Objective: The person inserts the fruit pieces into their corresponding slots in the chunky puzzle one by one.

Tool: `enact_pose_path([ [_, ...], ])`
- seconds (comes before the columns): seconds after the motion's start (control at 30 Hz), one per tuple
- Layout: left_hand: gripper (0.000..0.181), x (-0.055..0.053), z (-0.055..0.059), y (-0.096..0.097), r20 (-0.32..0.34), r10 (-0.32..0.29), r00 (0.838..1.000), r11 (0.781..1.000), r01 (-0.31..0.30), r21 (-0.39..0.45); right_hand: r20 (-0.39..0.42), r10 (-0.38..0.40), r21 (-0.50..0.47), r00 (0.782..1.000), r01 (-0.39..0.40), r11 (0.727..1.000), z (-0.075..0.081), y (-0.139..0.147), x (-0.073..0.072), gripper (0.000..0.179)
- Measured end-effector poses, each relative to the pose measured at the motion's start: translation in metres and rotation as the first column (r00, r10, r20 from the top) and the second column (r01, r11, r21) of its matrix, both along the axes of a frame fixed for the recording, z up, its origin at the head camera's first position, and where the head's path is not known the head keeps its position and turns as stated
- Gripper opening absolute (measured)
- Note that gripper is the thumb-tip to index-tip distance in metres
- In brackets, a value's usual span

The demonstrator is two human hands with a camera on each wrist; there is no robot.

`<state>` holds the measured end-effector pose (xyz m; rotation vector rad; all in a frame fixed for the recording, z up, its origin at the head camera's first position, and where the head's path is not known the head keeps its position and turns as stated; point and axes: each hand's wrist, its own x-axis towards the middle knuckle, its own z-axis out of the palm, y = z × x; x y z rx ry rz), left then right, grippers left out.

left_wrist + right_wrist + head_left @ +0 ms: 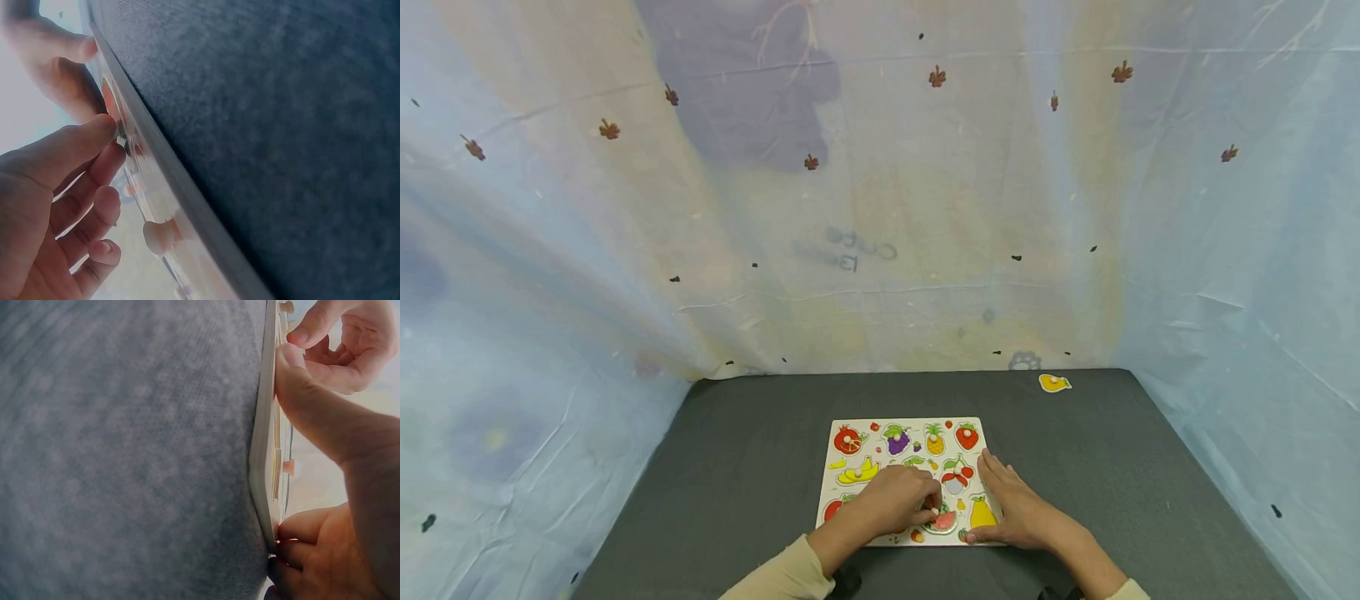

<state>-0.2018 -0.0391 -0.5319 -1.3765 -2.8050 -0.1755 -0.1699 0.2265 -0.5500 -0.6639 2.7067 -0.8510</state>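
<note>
A wooden fruit puzzle board [901, 423] with small knobs lies flat on the dark table. Over its lower middle, my left hand [897, 498] pinches the knob of the watermelon piece [943, 523] between thumb and index finger. The left wrist view shows the thumb [103, 125] and index fingertip meeting there, with the other fingers loosely bent. My right hand [1022, 510] rests against the board's right side. Its straight fingers lie along that edge, and its thumb [292, 359] touches the board near the front, close to the left hand.
A yellow pear piece [1055, 383] lies by itself at the table's far right edge. Grapes [897, 439], a pineapple [934, 440], a strawberry [967, 436] and bananas [859, 472] are on the board. A patterned cloth [880, 208] hangs behind and beside the table [752, 467].
</note>
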Motion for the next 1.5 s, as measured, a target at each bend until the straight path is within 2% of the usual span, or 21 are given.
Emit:
enact_pose_path([
  [0.7, 0.009, -0.002, -0.005, 0.000, -0.007, 0.009, 1.000, 1.000, -0.009, -0.023, 0.007, -0.012, -0.003, 1.000, 0.012, 1.000, 0.002, -0.001, 0.001, 0.130],
  [0.97, 0.010, -0.001, -0.008, -0.004, 0.051, 0.041, 0.998, 0.999, -0.042, 0.017, 0.019, -0.016, 0.004, 1.000, 0.016, 1.000, 0.003, -0.001, 0.001, 0.130],
  [1.07, 0.015, -0.002, -0.011, -0.009, 0.069, 0.057, 0.996, 0.998, -0.059, 0.036, 0.028, -0.022, 0.012, 0.999, 0.021, 1.000, 0.004, -0.001, 0.001, 0.131],
  [1.33, 0.017, -0.004, -0.010, -0.035, 0.008, 0.077, 0.997, 0.995, -0.078, 0.068, 0.036, -0.011, 0.006, 0.999, 0.010, 1.000, 0.008, 0.001, -0.001, 0.125],
  [1.43, 0.018, -0.004, -0.009, -0.045, 0.025, 0.119, 0.993, 0.989, -0.121, 0.082, 0.057, -0.012, -0.025, 0.998, 0.013, 1.000, 0.012, 0.004, -0.003, 0.114],
  [1.5, 0.020, -0.005, -0.008, -0.053, 0.059, 0.150, 0.987, 0.983, -0.156, 0.101, 0.079, -0.027, -0.055, 0.996, 0.031, 0.998, 0.015, 0.007, -0.005, 0.105],
])
